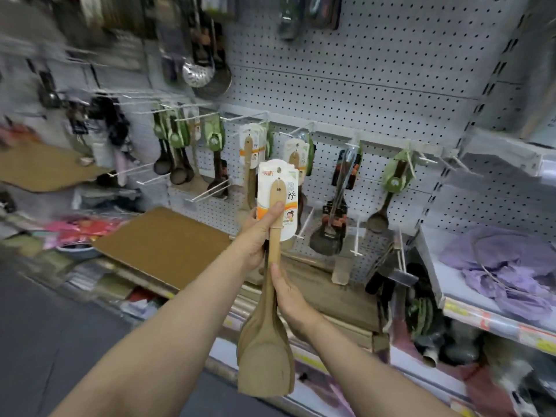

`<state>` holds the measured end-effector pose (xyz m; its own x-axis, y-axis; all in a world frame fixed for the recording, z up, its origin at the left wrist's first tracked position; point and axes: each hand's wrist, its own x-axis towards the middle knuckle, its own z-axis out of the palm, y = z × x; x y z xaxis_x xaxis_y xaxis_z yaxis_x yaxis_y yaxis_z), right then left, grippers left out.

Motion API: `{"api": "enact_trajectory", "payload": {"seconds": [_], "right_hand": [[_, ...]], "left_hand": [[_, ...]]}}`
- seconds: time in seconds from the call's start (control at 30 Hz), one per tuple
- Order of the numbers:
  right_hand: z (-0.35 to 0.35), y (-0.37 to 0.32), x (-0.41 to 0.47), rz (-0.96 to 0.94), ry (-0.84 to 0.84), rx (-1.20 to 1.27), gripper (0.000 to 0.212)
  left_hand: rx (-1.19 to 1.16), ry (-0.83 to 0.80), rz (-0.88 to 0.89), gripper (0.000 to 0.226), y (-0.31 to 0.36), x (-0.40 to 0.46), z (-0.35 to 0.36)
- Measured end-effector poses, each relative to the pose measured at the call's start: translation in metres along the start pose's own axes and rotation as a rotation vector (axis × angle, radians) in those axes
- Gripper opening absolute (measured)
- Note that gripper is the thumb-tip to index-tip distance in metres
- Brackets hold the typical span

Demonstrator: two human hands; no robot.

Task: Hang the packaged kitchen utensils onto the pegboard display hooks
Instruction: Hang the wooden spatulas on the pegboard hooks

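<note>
While both arms reach out toward the pegboard (376, 73), a bundle of wooden spatulas (266, 335) is held up in front of it, long axis close to vertical with a slight lean, the broad blades pointing down toward the floor and the handle ends pointing up at the hooks. At the top sits the white and orange backing card (278, 191), its small hang hole uppermost, level with the row of white wire hooks (301, 227) but not on any of them. The left hand (258, 236) is wrapped round the handles just under the card, thumb pressed flat along the front of the foremost handle and over the card's lower part. The right hand (290, 302) is lower down, fingers curled behind the stems where they widen into the blades, thumb lying up the front. Behind the bundle, already hanging, are more carded wooden spatulas (249, 164), dark ladles with green cards (174, 152) to the left, a black spatula (329, 227) and a dark spoon with a green card (388, 194) to the right. A steel skimmer (197, 74) hangs higher up. Brown cardboard (162, 245) lies on the shelf below, and purple cloth (505, 275) lies on the shelf at right. Left edge of the scene is blurred.
</note>
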<state>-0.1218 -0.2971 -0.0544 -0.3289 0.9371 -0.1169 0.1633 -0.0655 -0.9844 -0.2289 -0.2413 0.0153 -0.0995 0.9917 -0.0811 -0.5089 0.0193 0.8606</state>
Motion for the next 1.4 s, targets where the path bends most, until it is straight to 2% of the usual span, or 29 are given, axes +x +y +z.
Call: {"api": "enact_trajectory", "payload": {"seconds": [0.23, 0.47, 0.57, 0.63, 0.7, 0.8, 0.83, 0.9, 0.97, 1.0, 1.07, 1.1, 1.23, 1.33, 1.4], "right_hand": [[0.139, -0.034, 0.073, 0.004, -0.112, -0.058, 0.054], [0.328, -0.068, 0.15, 0.022, -0.192, -0.021, 0.058], [0.401, -0.076, 0.178, 0.032, -0.204, 0.02, 0.072], [0.44, -0.083, 0.195, 0.019, -0.226, 0.042, 0.064], [0.474, -0.09, 0.212, 0.03, -0.263, 0.047, 0.06], [0.524, -0.096, 0.242, 0.03, -0.291, 0.087, 0.092], [0.539, -0.092, 0.257, 0.038, -0.295, 0.087, 0.088], [0.564, -0.095, 0.28, 0.034, -0.312, 0.066, 0.062], [0.584, -0.1, 0.303, 0.006, -0.337, 0.047, 0.048], [0.597, -0.1, 0.317, -0.01, -0.35, 0.027, 0.055], [0.623, -0.101, 0.349, -0.011, -0.365, 0.006, 0.089], [0.635, -0.103, 0.366, 0.0, -0.378, -0.01, 0.098], [0.675, -0.128, 0.439, -0.006, -0.453, -0.015, 0.064], [0.714, -0.142, 0.494, 0.004, -0.451, -0.004, 0.069], [0.743, -0.15, 0.529, 0.022, -0.446, 0.033, 0.086]], "left_hand": [[-0.006, 0.171, 0.084, 0.039, 0.098, 0.02, -0.136], [0.048, 0.307, 0.103, 0.046, 0.198, 0.042, -0.309], [0.073, 0.329, 0.104, 0.042, 0.234, 0.049, -0.375], [0.082, 0.331, 0.107, 0.047, 0.255, 0.054, -0.414], [0.107, 0.342, 0.103, 0.048, 0.274, 0.057, -0.448], [0.129, 0.36, 0.072, 0.049, 0.296, 0.062, -0.493], [0.141, 0.366, 0.064, 0.054, 0.302, 0.066, -0.509], [0.148, 0.382, 0.07, 0.066, 0.311, 0.078, -0.538], [0.151, 0.407, 0.092, 0.066, 0.32, 0.094, -0.567], [0.147, 0.416, 0.107, 0.061, 0.325, 0.104, -0.58], [0.125, 0.445, 0.128, 0.043, 0.338, 0.128, -0.61], [0.122, 0.462, 0.129, 0.036, 0.344, 0.142, -0.625], [0.145, 0.511, 0.106, 0.043, 0.381, 0.203, -0.685], [0.139, 0.552, 0.093, 0.047, 0.415, 0.249, -0.722], [0.124, 0.58, 0.096, 0.048, 0.436, 0.278, -0.746]]}}
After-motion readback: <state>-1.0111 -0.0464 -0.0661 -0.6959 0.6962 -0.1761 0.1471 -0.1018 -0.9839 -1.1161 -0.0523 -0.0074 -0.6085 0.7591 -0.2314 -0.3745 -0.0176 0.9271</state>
